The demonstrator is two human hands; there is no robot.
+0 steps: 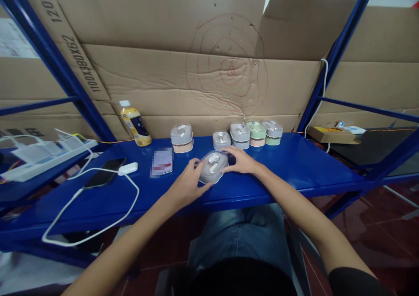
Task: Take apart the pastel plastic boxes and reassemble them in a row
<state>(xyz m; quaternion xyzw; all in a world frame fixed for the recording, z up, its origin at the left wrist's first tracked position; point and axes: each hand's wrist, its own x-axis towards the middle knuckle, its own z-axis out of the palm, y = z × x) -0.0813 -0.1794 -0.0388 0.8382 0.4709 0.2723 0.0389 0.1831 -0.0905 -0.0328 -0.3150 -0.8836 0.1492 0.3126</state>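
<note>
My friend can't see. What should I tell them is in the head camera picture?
A person's left hand and right hand hold a grey box with a see-through lid at a blue table. More lidded boxes stand behind it near a cardboard wall, and a yellow bottle and dark phone are to the left.

The held box point(213, 168) looks smooth plastic (glossy on top).

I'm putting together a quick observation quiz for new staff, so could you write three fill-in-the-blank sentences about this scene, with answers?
1. The left hand and right hand hold a lidded container from ____ sides.
2. The tabletop is coloured ____.
3. The bottle has a ____ cap.

Missing words: opposite; blue; white.
</note>
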